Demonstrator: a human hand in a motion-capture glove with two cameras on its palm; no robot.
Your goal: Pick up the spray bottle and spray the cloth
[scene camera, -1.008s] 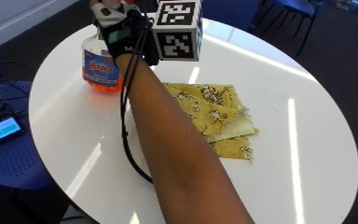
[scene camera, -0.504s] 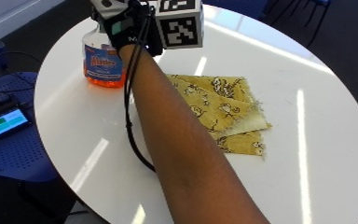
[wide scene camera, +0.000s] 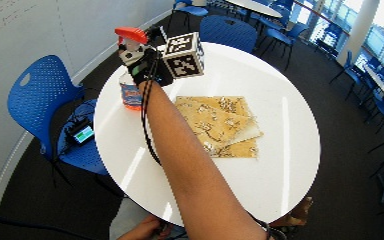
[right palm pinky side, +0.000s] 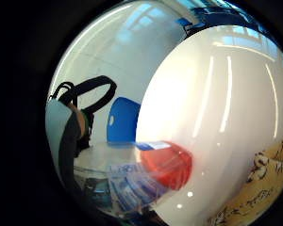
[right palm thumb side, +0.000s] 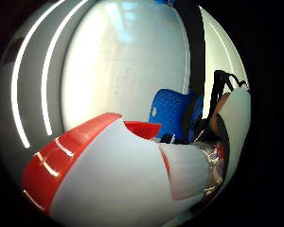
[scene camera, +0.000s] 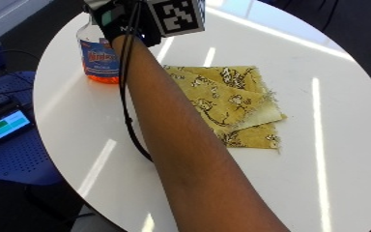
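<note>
1. Nearest my palm sat the spray bottle (right palm thumb side: 118, 179): its white head and red trigger part filled the thumb-side palm view, and its orange liquid and blue label lay close under the little-finger-side view.

2. My right hand (wide scene camera: 145, 62) was at the bottle's neck, just below the red nozzle. From the wide outside view I judged my fingers to be wrapped round the neck, though no view showed them plainly; the closing of the grasp is therefore a judgement, not a clear sighting.

3. The bottle's base appeared to rest on the table (scene camera: 340, 159), or just above it; I could not tell which. The bottle stood upright near the table's edge.

4. Beyond my forearm, the yellow patterned cloth (scene camera: 237, 104) lay folded flat near the table's middle, well apart from the bottle. No wet patch was discernible on it.

5. Status, as judged: the reach was complete and the grasp was made or nearly made. Remaining steps: lift the bottle, turn the nozzle toward the cloth, and squeeze the trigger.
</note>
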